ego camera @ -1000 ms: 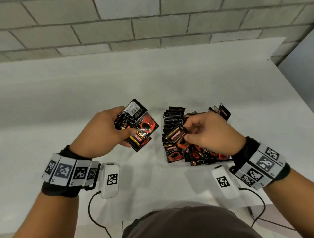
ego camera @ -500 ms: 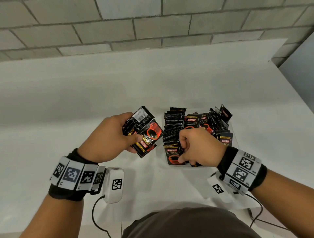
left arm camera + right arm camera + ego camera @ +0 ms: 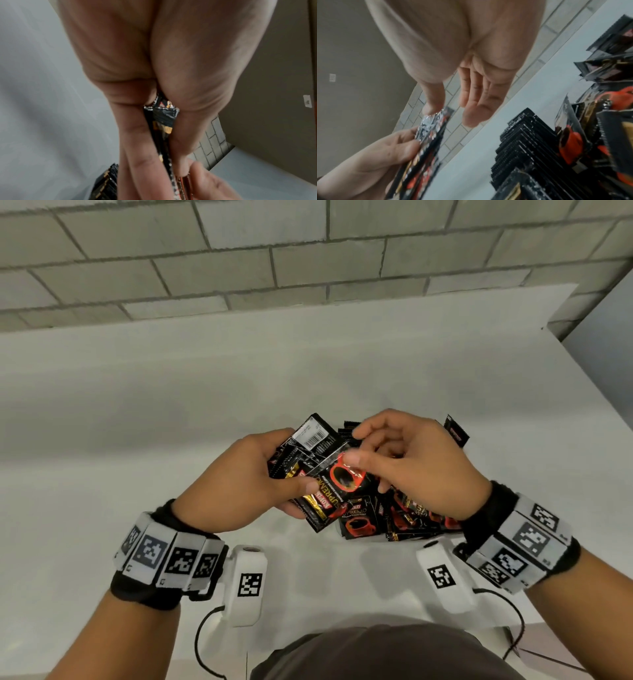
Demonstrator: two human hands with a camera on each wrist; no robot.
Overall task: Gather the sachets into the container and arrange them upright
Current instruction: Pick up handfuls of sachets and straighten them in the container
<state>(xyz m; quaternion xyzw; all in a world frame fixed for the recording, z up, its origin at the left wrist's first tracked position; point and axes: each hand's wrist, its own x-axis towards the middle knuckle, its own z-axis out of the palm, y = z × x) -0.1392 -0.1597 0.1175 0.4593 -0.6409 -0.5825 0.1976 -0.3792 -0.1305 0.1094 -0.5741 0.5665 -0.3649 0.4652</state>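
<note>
While the left hand (image 3: pixel 246 484) grips a fanned bundle of black-and-red sachets (image 3: pixel 329 477) above the white counter (image 3: pixel 308 364), thumb on the front and fingers curled behind, the right hand (image 3: pixel 421 463) sits just beside it with its thumb tip (image 3: pixel 429 109) touching the top edge of the front sachet. Its other fingers (image 3: pixel 477 94) are relaxed and loosely extended; no closed pinch is visible. Under and behind the right hand, the container's own walls cannot be made out, but it holds a neat row of upright sachets (image 3: pixel 522 136) and a looser, tilted cluster (image 3: pixel 411 518) to the right. Both wrists carry marker bands.
</note>
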